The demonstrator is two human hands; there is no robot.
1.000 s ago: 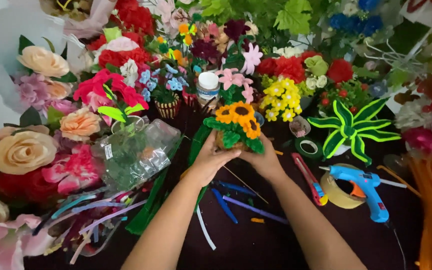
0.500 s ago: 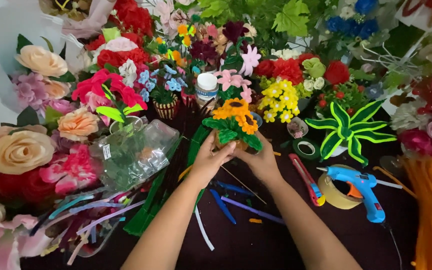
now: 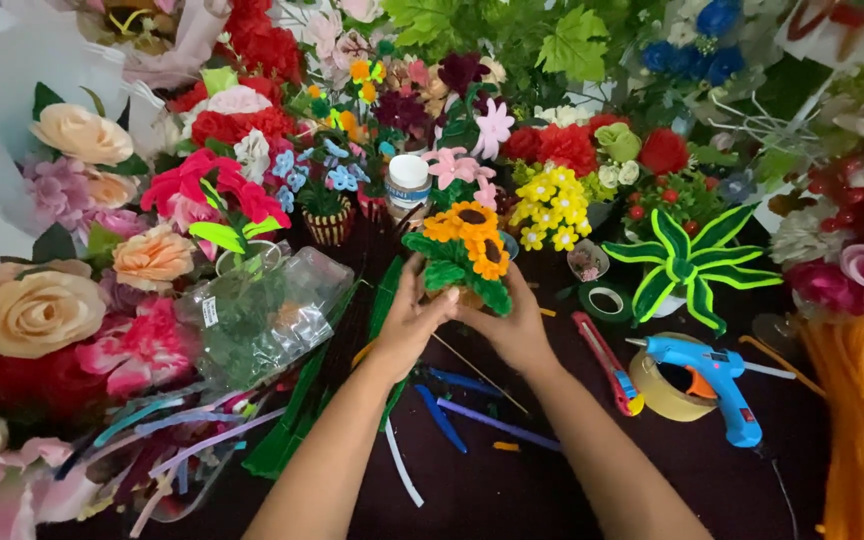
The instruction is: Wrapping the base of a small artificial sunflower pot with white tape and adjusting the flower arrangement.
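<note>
Both my hands hold a small bunch of orange sunflowers with green leaves (image 3: pixel 464 250), made of fuzzy wire, above the middle of the dark table. My left hand (image 3: pixel 410 322) grips its base from the left, fingers curled around the stems. My right hand (image 3: pixel 514 325) closes on the base from the right. The flower heads tilt away from me, toward a white-capped jar (image 3: pixel 409 183). The bunch's base is hidden behind my fingers.
Loose blue, purple and white fuzzy wires (image 3: pixel 452 415) lie under my forearms. A blue glue gun (image 3: pixel 714 380), tape roll (image 3: pixel 658 388), red cutter (image 3: pixel 607 362) and green tape (image 3: pixel 605 300) sit right. A clear plastic bag (image 3: pixel 262 310) lies left. Artificial flowers ring the table.
The sunflower bunch has shifted slightly left and tilted as my hands turned it; my fingers stay closed around its base.
</note>
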